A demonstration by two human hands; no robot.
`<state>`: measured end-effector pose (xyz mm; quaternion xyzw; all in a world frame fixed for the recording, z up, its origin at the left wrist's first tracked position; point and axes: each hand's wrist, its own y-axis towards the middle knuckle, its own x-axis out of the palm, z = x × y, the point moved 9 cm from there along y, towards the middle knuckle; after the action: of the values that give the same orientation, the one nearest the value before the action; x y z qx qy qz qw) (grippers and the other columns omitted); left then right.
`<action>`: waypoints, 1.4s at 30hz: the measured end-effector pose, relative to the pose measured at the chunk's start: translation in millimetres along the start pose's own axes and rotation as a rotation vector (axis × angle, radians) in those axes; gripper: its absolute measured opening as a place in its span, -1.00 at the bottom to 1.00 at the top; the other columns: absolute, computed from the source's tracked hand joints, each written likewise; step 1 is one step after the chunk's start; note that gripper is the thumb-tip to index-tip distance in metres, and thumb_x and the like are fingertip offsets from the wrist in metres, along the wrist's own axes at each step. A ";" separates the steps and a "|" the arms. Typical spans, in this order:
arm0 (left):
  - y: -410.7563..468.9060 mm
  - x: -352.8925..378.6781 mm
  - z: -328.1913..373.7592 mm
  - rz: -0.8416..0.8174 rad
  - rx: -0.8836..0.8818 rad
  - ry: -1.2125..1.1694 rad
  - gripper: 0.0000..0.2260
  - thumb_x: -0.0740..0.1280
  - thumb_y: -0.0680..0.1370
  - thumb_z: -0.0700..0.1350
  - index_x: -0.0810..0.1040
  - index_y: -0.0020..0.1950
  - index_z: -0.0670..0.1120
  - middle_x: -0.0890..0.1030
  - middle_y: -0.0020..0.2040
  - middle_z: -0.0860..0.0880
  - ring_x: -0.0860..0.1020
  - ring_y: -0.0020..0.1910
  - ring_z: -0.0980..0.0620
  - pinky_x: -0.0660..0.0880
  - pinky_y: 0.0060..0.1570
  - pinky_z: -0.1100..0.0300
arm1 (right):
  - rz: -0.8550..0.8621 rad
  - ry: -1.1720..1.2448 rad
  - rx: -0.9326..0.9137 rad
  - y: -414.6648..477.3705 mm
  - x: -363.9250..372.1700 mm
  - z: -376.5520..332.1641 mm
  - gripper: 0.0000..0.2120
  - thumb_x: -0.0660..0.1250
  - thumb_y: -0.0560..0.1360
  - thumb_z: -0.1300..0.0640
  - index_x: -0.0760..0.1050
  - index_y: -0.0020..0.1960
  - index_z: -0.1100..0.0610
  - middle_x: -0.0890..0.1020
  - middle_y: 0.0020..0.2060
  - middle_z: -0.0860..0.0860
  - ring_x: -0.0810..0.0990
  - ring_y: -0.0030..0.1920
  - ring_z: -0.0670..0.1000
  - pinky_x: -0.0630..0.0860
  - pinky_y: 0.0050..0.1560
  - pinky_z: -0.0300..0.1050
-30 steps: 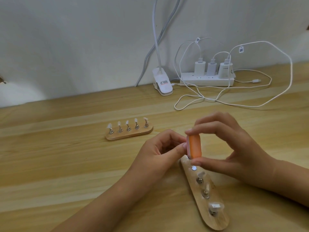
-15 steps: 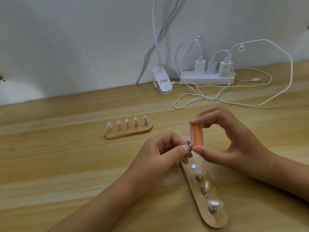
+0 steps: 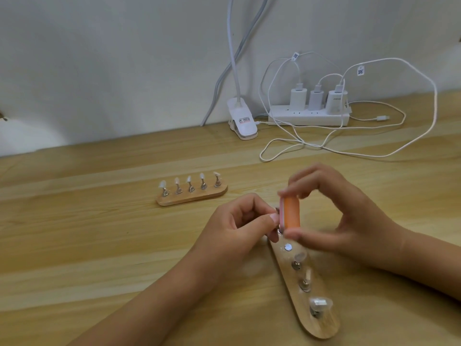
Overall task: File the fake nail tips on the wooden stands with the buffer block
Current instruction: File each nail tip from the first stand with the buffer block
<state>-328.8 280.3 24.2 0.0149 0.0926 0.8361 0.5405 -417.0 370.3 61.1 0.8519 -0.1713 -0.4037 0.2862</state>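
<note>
Counting two wooden stands on the table (image 3: 74,245): far stand (image 3: 192,199) loaded with five clear nail tips (image 3: 188,179), one per metal peg, all upright in a row; near stand (image 3: 321,320) running toward the camera, carrying three tips (image 3: 299,257) on pegs plus one bare silver disc (image 3: 288,247). Far end of the near stand tucked under the hands, contents there impossible to tell. Right hand (image 3: 349,221) raised just above that end, pinching the one buffer block (image 3: 291,213) (orange face, pink edge), thumb underneath, forefinger on top, other fingers fanned loose and a bit blurred. Left hand (image 3: 239,228) curled in, thumb and forefinger nipping a small metal piece (image 3: 277,210) right up against the block's pink edge; tip on it or not, can't tell, too hidden. Both forearms low over the wood. Back by the wall: one white power strip (image 3: 309,118) with three chargers (image 3: 298,98) plugged in, loops of white cable (image 3: 434,108), one white clip (image 3: 243,123) just beside the strip.
</note>
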 end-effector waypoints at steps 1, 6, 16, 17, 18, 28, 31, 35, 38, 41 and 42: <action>0.1 0.1 -0.2 0.001 0.002 0.000 -0.93 0.32 0.45 -0.16 0.53 -0.23 -0.12 0.60 -0.37 0.05 0.57 -0.29 0.15 0.48 -0.14 0.35 | 0.036 0.021 0.037 1.2 -3.6 3.7 -0.61 0.46 0.39 -0.06 0.51 0.15 0.06 0.54 0.04 -0.07 0.53 0.04 -0.03 0.44 0.08 -0.24; -0.3 1.0 0.3 -0.003 0.031 0.031 -0.95 0.34 0.47 -0.15 0.59 -0.16 -0.09 0.63 -0.30 0.08 0.59 -0.24 0.16 0.49 -0.12 0.34 | -0.019 0.144 0.098 -0.1 1.0 7.8 -0.63 0.43 0.43 -0.01 0.55 0.19 0.10 0.57 0.03 -0.07 0.55 0.04 0.05 0.49 0.07 -0.13; 1.1 -8.4 -0.8 0.083 0.079 0.059 -0.94 0.35 0.52 -0.05 0.62 -0.07 0.03 0.59 -0.24 0.12 0.56 -0.17 0.20 0.45 -0.06 0.39 | 0.006 0.083 0.086 -0.4 -4.2 6.1 -0.64 0.42 0.43 -0.03 0.57 0.18 0.07 0.58 0.01 -0.04 0.56 0.01 0.06 0.48 0.06 -0.16; 1.3 -8.1 -0.7 0.078 0.086 0.087 -0.93 0.34 0.52 -0.04 0.62 -0.08 0.06 0.60 -0.23 0.12 0.57 -0.15 0.19 0.46 -0.04 0.36 | 0.020 0.089 0.101 0.3 -4.4 8.2 -0.65 0.42 0.43 -0.04 0.58 0.16 0.06 0.59 0.00 -0.04 0.55 -0.01 0.03 0.48 0.05 -0.20; 1.3 -7.1 -0.8 0.068 0.095 0.113 -0.94 0.35 0.52 -0.03 0.62 -0.08 0.08 0.61 -0.22 0.11 0.59 -0.14 0.17 0.48 -0.02 0.31 | 0.034 0.103 0.119 1.0 -4.4 10.7 -0.66 0.41 0.42 -0.04 0.58 0.15 0.05 0.60 -0.02 -0.05 0.55 -0.02 0.01 0.46 0.04 -0.24; -2.3 -0.8 6.3 0.036 0.192 0.255 -0.92 0.32 0.52 0.06 0.58 -0.07 0.10 0.64 -0.22 0.11 0.61 -0.12 0.14 0.51 0.00 0.22 | 0.051 0.232 0.260 -1.6 -2.4 25.9 -0.69 0.40 0.40 -0.10 0.62 0.07 0.04 0.63 -0.11 -0.12 0.59 -0.04 -0.01 0.52 0.06 -0.09; -3.9 0.5 9.7 0.042 0.209 0.268 -0.90 0.32 0.53 0.05 0.58 -0.06 0.07 0.65 -0.19 0.07 0.62 -0.11 0.10 0.54 0.02 0.11 | 0.049 0.177 0.160 -0.5 -5.6 15.9 -0.64 0.43 0.41 -0.11 0.60 0.09 0.11 0.62 -0.09 -0.10 0.59 -0.03 0.01 0.51 0.05 -0.11; -3.6 -2.3 10.5 0.060 0.210 0.270 -0.91 0.33 0.54 0.01 0.58 -0.07 0.03 0.65 -0.20 0.10 0.61 -0.13 0.13 0.53 -0.01 0.13 | 0.054 0.197 0.164 -2.4 -1.8 15.8 -0.63 0.47 0.36 -0.14 0.55 0.07 0.03 0.62 -0.09 -0.14 0.60 -0.02 -0.04 0.49 0.07 -0.18; -3.7 -1.7 11.3 0.059 0.212 0.272 -0.91 0.33 0.53 0.04 0.57 -0.07 0.05 0.65 -0.21 0.11 0.61 -0.13 0.12 0.53 0.00 0.13 | 0.072 0.282 0.263 -3.3 -1.9 25.4 -0.71 0.42 0.37 -0.10 0.56 0.02 0.01 0.64 -0.14 -0.14 0.60 -0.07 -0.11 0.48 0.07 -0.24; -3.9 -0.3 12.4 0.055 0.215 0.287 -0.89 0.32 0.53 0.05 0.57 -0.05 0.04 0.65 -0.19 0.09 0.61 -0.12 0.10 0.53 -0.02 0.07 | 0.057 0.225 0.176 -3.0 -2.7 13.0 -0.64 0.43 0.41 -0.18 0.56 0.07 0.02 0.62 -0.11 -0.14 0.60 -0.05 -0.04 0.49 0.07 -0.20; -3.7 -1.1 12.1 0.061 0.215 0.287 -0.90 0.33 0.54 0.04 0.57 -0.06 0.04 0.65 -0.19 0.10 0.61 -0.12 0.11 0.53 -0.02 0.09 | 0.053 0.200 0.168 -2.9 -2.3 12.1 -0.63 0.42 0.42 -0.20 0.56 0.08 0.01 0.62 -0.10 -0.14 0.60 -0.04 -0.04 0.49 0.06 -0.21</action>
<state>-323.5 282.4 35.6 -0.0442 0.2572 0.8308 0.4916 -427.8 369.5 54.5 0.9041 -0.1977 -0.2931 0.2401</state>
